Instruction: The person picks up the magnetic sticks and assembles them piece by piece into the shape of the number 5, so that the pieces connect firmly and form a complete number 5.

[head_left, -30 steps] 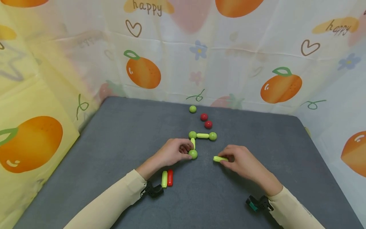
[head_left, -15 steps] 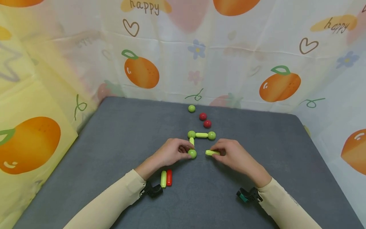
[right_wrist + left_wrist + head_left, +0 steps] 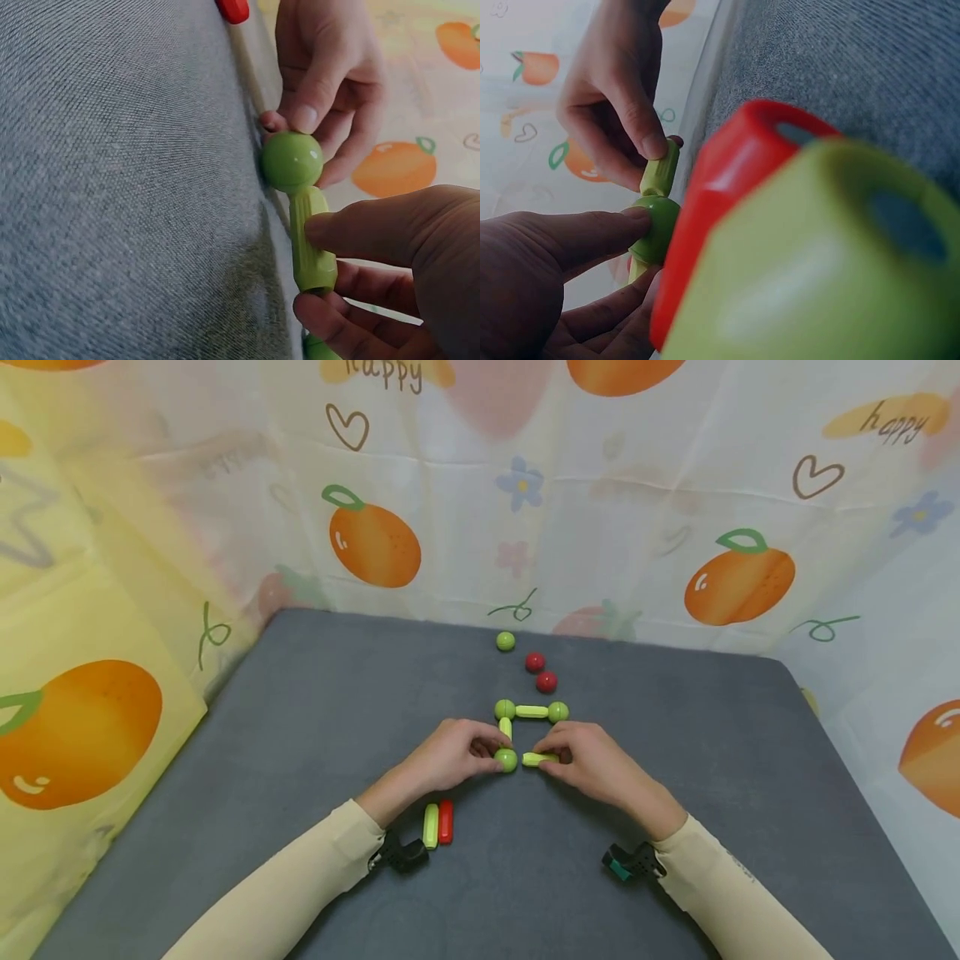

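My left hand [image 3: 461, 752] pinches a green ball [image 3: 507, 762] at the near end of an L-shaped chain of green balls and yellow-green rods. Between the thumb and fingers of my right hand [image 3: 600, 768] is a loose yellow-green rod [image 3: 532, 760], lying crosswise. Its left end sits close to the ball in the head view. The right wrist view has the rod [image 3: 309, 244] lined up with the ball [image 3: 292, 163], end right at its surface. From that ball an upright rod [image 3: 506, 727] runs to a corner ball [image 3: 505, 710], then another rod [image 3: 532, 712] reaches a ball [image 3: 558, 712].
Beside the left wrist lie a yellow-green rod [image 3: 431, 827] and a red rod [image 3: 446, 822], large in the left wrist view. Two red balls [image 3: 536, 662] and a green ball [image 3: 506, 642] rest farther back on the grey table [image 3: 360, 677]. A printed curtain hangs behind.
My right hand has moved left with the rod, bringing its end from well apart to close beside the held ball. My left hand keeps its place on the ball.
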Demonstrator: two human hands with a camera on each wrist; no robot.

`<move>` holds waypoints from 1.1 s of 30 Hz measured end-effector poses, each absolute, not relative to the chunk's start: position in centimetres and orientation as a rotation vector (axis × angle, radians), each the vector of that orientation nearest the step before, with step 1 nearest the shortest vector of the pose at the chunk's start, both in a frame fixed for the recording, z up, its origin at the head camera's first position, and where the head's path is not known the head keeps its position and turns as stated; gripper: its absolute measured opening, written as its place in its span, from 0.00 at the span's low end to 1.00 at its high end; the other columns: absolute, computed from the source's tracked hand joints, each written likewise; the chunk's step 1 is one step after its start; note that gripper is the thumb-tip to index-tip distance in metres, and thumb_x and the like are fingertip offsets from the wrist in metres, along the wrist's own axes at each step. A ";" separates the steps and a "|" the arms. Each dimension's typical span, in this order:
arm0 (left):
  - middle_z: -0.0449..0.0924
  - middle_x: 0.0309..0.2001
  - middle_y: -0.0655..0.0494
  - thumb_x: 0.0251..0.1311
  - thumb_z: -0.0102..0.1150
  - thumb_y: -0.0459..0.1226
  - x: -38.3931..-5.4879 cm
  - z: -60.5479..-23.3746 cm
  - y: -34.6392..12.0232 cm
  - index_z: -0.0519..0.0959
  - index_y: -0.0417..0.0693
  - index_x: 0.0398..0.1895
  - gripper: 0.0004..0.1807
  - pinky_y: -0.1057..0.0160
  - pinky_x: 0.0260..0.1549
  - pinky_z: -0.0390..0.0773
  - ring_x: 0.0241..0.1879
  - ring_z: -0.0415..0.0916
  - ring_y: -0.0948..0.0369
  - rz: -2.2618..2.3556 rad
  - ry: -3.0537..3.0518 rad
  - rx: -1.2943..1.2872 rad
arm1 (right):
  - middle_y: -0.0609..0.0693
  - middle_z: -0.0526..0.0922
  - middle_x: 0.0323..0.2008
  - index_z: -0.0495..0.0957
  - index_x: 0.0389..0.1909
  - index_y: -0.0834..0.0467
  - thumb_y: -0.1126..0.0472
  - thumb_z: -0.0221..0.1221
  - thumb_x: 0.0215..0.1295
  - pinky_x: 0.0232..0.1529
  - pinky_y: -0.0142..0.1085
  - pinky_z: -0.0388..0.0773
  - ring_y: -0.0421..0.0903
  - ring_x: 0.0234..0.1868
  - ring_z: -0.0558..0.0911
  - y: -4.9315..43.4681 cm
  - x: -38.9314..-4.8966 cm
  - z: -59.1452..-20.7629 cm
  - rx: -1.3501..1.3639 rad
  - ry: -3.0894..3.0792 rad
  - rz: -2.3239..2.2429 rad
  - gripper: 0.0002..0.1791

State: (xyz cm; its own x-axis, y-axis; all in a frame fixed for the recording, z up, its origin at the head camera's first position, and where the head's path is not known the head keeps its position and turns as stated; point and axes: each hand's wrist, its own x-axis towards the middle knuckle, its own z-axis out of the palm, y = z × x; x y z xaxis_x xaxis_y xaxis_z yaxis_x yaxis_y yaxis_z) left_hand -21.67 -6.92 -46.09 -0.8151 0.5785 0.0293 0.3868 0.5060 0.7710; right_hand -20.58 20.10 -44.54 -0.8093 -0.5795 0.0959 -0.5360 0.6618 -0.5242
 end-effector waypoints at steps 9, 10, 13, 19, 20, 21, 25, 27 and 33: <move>0.88 0.41 0.62 0.68 0.76 0.35 -22.0 -46.2 -7.2 0.90 0.50 0.55 0.14 0.64 0.42 0.84 0.38 0.83 0.68 1.210 2.519 0.825 | 0.40 0.86 0.40 0.93 0.48 0.52 0.63 0.74 0.70 0.39 0.37 0.81 0.37 0.36 0.80 19.6 -20.9 -44.8 -0.959 2.787 -0.857 0.08; 0.88 0.41 0.62 0.68 0.76 0.35 -22.0 -46.2 -7.1 0.90 0.50 0.55 0.14 0.64 0.42 0.84 0.38 0.83 0.68 1.207 2.520 0.826 | 0.40 0.86 0.40 0.93 0.48 0.52 0.63 0.74 0.70 0.38 0.37 0.81 0.36 0.36 0.80 19.6 -20.9 -44.8 -0.961 2.784 -0.856 0.08; 0.88 0.41 0.62 0.68 0.76 0.35 -22.0 -46.3 -7.1 0.90 0.50 0.55 0.14 0.64 0.42 0.84 0.38 0.84 0.68 1.205 2.514 0.835 | 0.40 0.86 0.40 0.93 0.48 0.52 0.62 0.74 0.71 0.38 0.37 0.80 0.35 0.35 0.79 19.4 -20.7 -44.9 -0.966 2.771 -0.848 0.08; 0.89 0.41 0.62 0.69 0.75 0.35 -22.0 -46.4 -7.0 0.90 0.50 0.55 0.13 0.64 0.41 0.84 0.38 0.84 0.68 1.214 2.511 0.837 | 0.40 0.86 0.41 0.93 0.48 0.52 0.62 0.74 0.71 0.37 0.37 0.79 0.35 0.35 0.79 19.3 -20.6 -45.0 -0.960 2.785 -0.831 0.08; 0.89 0.41 0.62 0.69 0.75 0.35 -22.0 -46.4 -7.0 0.90 0.50 0.55 0.13 0.64 0.41 0.84 0.38 0.84 0.68 1.215 2.511 0.837 | 0.40 0.86 0.40 0.93 0.49 0.52 0.62 0.74 0.71 0.37 0.37 0.79 0.35 0.34 0.78 19.3 -20.6 -45.0 -0.957 2.787 -0.830 0.08; 0.89 0.41 0.62 0.69 0.75 0.35 -22.0 -46.4 -7.0 0.90 0.50 0.55 0.13 0.64 0.41 0.84 0.38 0.84 0.68 1.216 2.511 0.838 | 0.40 0.86 0.40 0.93 0.49 0.52 0.62 0.74 0.71 0.37 0.36 0.79 0.35 0.34 0.78 19.3 -20.6 -45.0 -0.954 2.787 -0.831 0.08; 0.89 0.41 0.62 0.69 0.75 0.36 -22.0 -46.4 -7.1 0.90 0.50 0.55 0.13 0.64 0.40 0.84 0.38 0.84 0.68 1.216 2.509 0.838 | 0.40 0.85 0.40 0.93 0.49 0.53 0.62 0.74 0.71 0.36 0.36 0.79 0.34 0.33 0.78 19.3 -20.5 -45.0 -0.950 2.780 -0.833 0.09; 0.89 0.41 0.62 0.69 0.75 0.36 -22.0 -46.5 -7.1 0.90 0.50 0.55 0.13 0.64 0.40 0.84 0.38 0.84 0.68 1.219 2.505 0.844 | 0.40 0.85 0.40 0.93 0.49 0.53 0.62 0.74 0.71 0.36 0.36 0.79 0.34 0.33 0.78 19.3 -20.5 -45.0 -0.951 2.780 -0.831 0.09; 0.89 0.41 0.62 0.69 0.75 0.36 -21.9 -46.4 -7.1 0.90 0.49 0.55 0.13 0.64 0.41 0.84 0.38 0.84 0.68 1.225 2.508 0.853 | 0.40 0.85 0.40 0.93 0.49 0.53 0.62 0.74 0.71 0.36 0.36 0.79 0.34 0.33 0.78 19.4 -20.5 -44.9 -0.959 2.790 -0.833 0.09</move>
State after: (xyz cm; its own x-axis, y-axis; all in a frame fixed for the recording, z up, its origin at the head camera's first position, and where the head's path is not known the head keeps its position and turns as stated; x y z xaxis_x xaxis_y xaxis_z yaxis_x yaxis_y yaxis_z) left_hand -21.93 -7.06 -46.45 -0.8063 0.5892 0.0522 0.4033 0.4831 0.7772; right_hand -20.49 19.39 -44.93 -0.8018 -0.5890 0.1009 -0.5478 0.6571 -0.5178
